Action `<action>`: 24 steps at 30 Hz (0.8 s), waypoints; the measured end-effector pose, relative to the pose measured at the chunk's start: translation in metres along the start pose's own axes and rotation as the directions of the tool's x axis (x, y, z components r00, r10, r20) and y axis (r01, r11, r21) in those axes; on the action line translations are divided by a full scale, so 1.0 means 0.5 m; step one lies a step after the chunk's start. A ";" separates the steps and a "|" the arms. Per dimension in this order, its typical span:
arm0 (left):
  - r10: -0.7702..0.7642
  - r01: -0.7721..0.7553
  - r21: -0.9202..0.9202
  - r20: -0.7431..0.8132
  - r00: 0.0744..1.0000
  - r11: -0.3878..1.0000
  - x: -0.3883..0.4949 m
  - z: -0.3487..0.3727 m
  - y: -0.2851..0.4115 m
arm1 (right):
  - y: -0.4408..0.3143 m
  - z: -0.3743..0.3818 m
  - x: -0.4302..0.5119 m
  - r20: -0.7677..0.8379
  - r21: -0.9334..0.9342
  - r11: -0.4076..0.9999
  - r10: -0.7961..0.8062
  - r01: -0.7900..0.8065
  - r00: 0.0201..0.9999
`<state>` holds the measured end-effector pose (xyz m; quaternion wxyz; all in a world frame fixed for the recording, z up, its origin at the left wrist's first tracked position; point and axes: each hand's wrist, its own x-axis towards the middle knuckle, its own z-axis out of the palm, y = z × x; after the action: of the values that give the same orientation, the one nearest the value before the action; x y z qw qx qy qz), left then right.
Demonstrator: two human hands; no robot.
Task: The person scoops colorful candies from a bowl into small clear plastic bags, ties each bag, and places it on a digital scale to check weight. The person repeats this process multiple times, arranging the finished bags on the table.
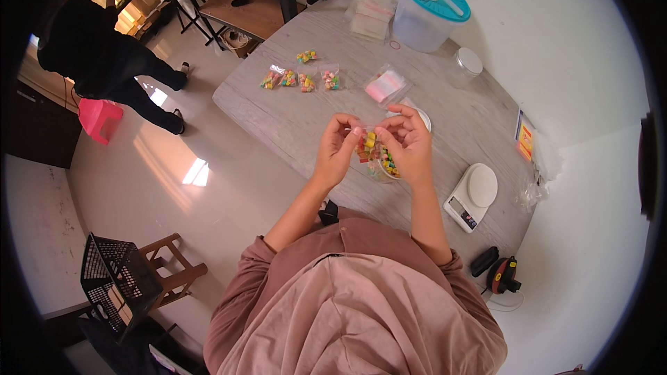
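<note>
Between them, my left hand (338, 148) and my right hand (408, 143) pinch the top edge of a small clear plastic bag of colourful candies (368, 147). Just behind and below the bag stands a tub of candies (391, 165), partly hidden by the bag and my right hand. A round white lid (424, 119) lies beyond my right hand. Farther up the table is a stack of empty zip bags (385, 86). Several filled candy bags (306, 82) lie towards the table's left side. To the right rests a white digital kitchen scale (471, 195).
A large plastic tub with a teal lid (430, 21), a clear jar (467, 62) and more plastic bags (371, 18) stand along the back. At the right are a black case (484, 261) and crumpled plastic (532, 192). A person in dark clothes (104, 52) stands at the upper left.
</note>
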<state>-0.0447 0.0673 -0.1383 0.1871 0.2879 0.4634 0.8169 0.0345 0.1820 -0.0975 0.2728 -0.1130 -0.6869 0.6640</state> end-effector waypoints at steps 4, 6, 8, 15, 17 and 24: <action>0.031 -0.031 0.085 -0.005 0.999 0.996 0.007 -0.011 -0.002 | -0.002 0.003 0.000 -0.050 0.012 1.000 0.006 -0.005 0.999; 0.061 -0.060 0.133 -0.007 0.998 0.989 0.009 -0.012 -0.005 | -0.003 0.004 -0.001 -0.081 0.015 1.000 -0.012 0.013 0.997; 0.074 -0.071 0.156 -0.015 0.997 0.985 0.011 -0.011 -0.006 | -0.003 0.004 -0.002 -0.086 0.001 1.000 -0.015 0.015 0.996; 0.059 -0.074 0.258 0.065 0.996 0.963 0.019 -0.011 -0.001 | 0.003 -0.008 0.001 -0.085 -0.087 0.993 -0.082 0.074 0.993; 0.053 -0.072 0.252 0.079 0.995 0.965 0.021 -0.002 0.004 | 0.003 -0.004 -0.002 -0.076 -0.051 0.997 -0.063 0.059 0.995; 0.111 -0.152 0.327 0.140 0.984 0.933 0.018 -0.007 -0.010 | 0.025 0.012 -0.012 -0.044 -0.041 0.993 -0.113 0.111 0.993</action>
<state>-0.0536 0.0728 -0.1412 0.1072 0.3941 0.5636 0.7180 0.0337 0.1752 -0.1106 0.3231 -0.0949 -0.6984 0.6316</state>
